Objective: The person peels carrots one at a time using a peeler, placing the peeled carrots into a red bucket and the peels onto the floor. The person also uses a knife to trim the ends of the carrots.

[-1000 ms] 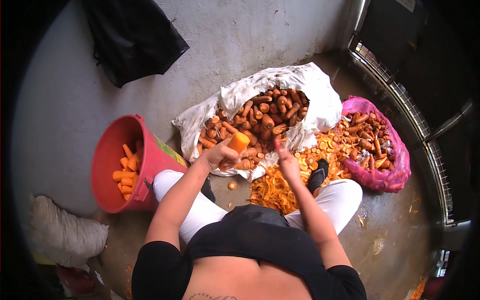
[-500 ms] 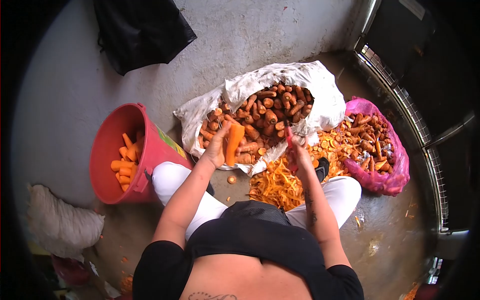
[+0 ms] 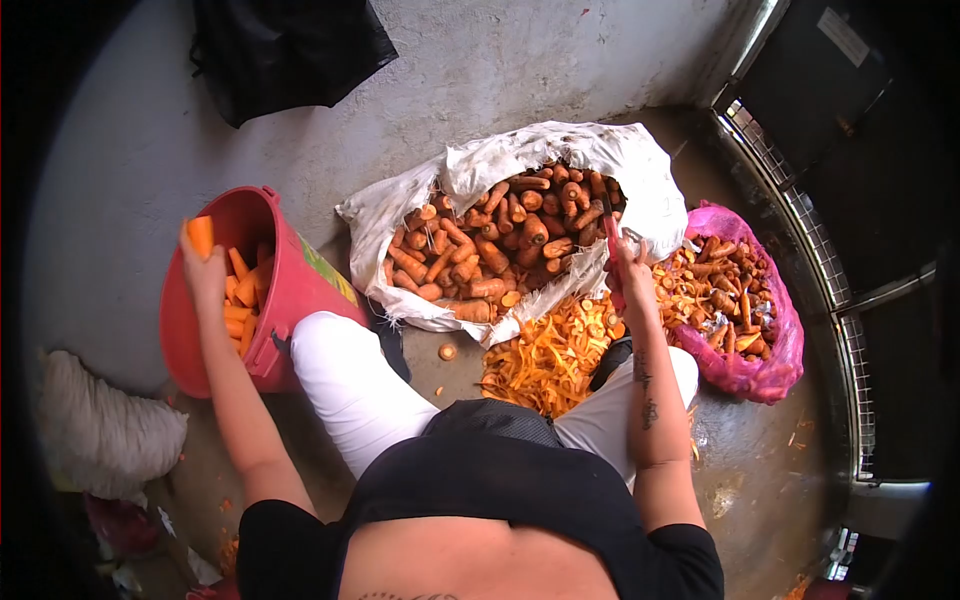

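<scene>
My left hand (image 3: 204,268) is over the red bucket (image 3: 278,345), its fingers closed around a peeled orange carrot (image 3: 201,236). Other peeled carrots (image 3: 240,292) lie inside the bucket. On the other side, my right hand (image 3: 633,280) grips a red-handled knife (image 3: 613,240) whose narrow dark blade points away from me. That hand is by the right edge of an open white sack (image 3: 390,215) full of unpeeled carrots (image 3: 490,255). Below the sack spreads a heap of orange peelings (image 3: 545,365).
A pink bag (image 3: 790,345) of carrot scraps stands to the right, beside a dark gate (image 3: 860,170). A black bag (image 3: 290,55) hangs on the wall. At the lower left lies a pale sack (image 3: 110,430). One carrot slice (image 3: 447,352) is on the wet floor.
My left hand has carried the peeled carrot from in front of the white sack leftward over the bucket. My right hand, still holding the knife, has shifted slightly right and away from me.
</scene>
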`<state>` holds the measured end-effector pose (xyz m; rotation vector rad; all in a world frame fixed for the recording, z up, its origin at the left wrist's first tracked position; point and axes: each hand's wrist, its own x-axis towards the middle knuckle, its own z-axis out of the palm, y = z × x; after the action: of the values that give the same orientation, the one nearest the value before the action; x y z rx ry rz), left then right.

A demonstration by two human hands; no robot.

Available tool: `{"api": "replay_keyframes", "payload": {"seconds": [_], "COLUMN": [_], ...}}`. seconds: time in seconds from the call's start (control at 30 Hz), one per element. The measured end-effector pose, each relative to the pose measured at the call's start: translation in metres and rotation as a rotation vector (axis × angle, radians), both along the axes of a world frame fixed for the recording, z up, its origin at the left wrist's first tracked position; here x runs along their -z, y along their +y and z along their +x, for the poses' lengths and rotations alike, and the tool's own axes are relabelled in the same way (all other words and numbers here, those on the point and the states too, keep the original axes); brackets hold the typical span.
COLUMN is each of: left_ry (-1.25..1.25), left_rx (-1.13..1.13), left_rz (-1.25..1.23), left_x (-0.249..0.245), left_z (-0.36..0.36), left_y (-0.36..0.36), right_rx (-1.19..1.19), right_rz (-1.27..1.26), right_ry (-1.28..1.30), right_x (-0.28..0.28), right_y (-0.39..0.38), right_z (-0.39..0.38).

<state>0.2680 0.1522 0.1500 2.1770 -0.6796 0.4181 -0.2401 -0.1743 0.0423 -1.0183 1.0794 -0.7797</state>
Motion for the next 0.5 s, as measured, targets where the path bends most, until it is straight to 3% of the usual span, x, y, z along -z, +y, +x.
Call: {"api": "replay_keyframes", "payload": {"seconds": [0.03,0.1,0.2,0.3,0.33,0.47,0.5], "left_ry": [-0.011,0.030,-0.113,-0.316,-0.329,-0.399,-0.316], "left_rx": [-0.216,-0.451,-0.742,-0.800,-0.738,-0.455,-0.334], "left_rz": [0.234,0.357,0.767,0.812,0.816,0.632,0.763], "left_x": [-0.006,-0.006,0.025,0.037,0.022,0.045,0.042], "left_z": [0.007,0.013,0.042,0.036,0.007,-0.025,-0.042], "left_y": [0.007,0.009,0.007,-0.010,-0.028,-0.093,-0.111], "right_rx": [0.028,-0.004,0.000,0.018,0.029,-0.036,-0.028], "right_rz": [0.001,0.025,0.008,-0.014,-0.018,-0.049,-0.057], "right_ry": [-0.052,0.013,0.057,0.071,0.070,0.116,0.115], "right_x": [0.000,-0.004,-0.001,0.006,0.009,0.024,0.023], "right_y": [0.001,0.004,0.005,0.001,0.000,-0.006,-0.004], "right_z": [0.005,0.006,0.011,0.014,0.016,0.017,0.020]}}
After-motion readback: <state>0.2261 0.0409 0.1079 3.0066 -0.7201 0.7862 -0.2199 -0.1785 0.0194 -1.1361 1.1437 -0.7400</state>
